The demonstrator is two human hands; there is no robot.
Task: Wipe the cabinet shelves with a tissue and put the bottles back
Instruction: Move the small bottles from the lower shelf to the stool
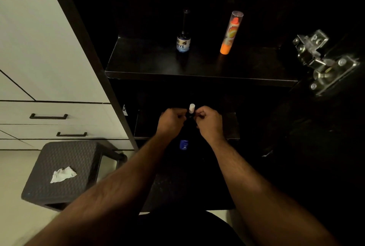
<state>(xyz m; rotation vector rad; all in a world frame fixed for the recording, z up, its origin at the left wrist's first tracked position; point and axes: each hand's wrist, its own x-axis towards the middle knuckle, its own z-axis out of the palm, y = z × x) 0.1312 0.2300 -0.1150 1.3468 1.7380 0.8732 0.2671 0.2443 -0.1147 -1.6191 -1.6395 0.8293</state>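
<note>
Far left, on the stool: tissue lies crumpled on the dark woven stool, well apart from the cabinet; soft, near weightless, best bunched in the fingers.

Upper shelf, left: dark bottle stands upright on the upper shelf, tall thin black cap, label partly readable. Judged small, stiff and top-heavy; take it low around the labelled body.

Left hand: left hand reaches into the lower compartment, fingers curled in toward a dark bottle with a white cap. Whether they actually clamp it I cannot tell.

Held bottle: sits between both hands just above the lower shelf; only the white cap shows clearly, the body lost in shadow. Likely light and rigid; a grip on the body beats pulling on the cap.

Below the hands: blue bottle, small, mostly hidden in darkness and by the forearms; what it stands on cannot be made out.

Right hand: right hand mirrors the other, fingers curled close beside the cap, apparently pinching the neck; contact is too dark to confirm.

Upper shelf, right: orange tube with clear cap, standing tilted; smooth plastic, judged slippery and easily toppled.

Far right: metal hinge on the open door; cabinet interior behind is black, contents unreadable.
</note>
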